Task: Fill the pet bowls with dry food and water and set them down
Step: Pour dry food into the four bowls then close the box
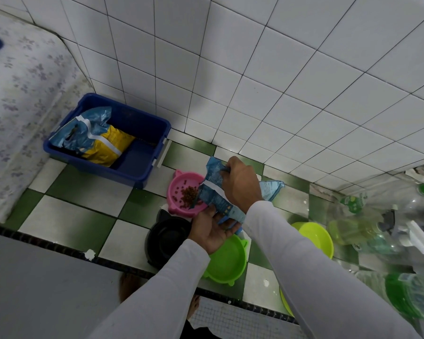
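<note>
Pink bowl [185, 192] is taking kibble [188, 194] just beyond the grip: the right hand [241, 184] is pinching the blue food bag [214, 192] up top, and the left hand [211, 231] is cupping its underside. Keeping the mouth low over the bowl and tipping slowly looks wisest. Black bowl [165, 237] and green bowl [227, 259] are waiting nearer the wrists.

A green-and-white checkered tiled floor [83, 209] is seen, on which a blue bin [142, 152], pink bowl [179, 189], black bowl [167, 238], two green bowls [228, 260] and plastic bottles [367, 231] are set.
</note>
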Available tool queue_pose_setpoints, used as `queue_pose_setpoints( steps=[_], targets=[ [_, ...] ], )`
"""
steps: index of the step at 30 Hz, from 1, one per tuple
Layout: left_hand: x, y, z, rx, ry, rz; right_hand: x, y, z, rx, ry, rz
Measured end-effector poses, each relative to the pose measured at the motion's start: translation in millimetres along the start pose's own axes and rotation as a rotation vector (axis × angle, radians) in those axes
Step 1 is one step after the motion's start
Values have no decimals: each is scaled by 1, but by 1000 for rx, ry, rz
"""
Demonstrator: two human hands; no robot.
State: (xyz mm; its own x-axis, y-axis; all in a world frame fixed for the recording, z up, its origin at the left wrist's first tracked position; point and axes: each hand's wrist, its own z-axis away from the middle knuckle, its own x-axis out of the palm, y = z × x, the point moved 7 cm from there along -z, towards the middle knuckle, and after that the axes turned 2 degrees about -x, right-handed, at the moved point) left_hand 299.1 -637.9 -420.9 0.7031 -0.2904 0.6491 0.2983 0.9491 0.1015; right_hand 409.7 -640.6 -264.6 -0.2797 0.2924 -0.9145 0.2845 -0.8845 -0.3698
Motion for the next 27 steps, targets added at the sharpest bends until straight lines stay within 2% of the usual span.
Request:
queue_pose_setpoints(
  steps=[27],
  targets=[
    [0,-2,3,-22,14,-88,0,1,1,13,6,-31]
  ],
)
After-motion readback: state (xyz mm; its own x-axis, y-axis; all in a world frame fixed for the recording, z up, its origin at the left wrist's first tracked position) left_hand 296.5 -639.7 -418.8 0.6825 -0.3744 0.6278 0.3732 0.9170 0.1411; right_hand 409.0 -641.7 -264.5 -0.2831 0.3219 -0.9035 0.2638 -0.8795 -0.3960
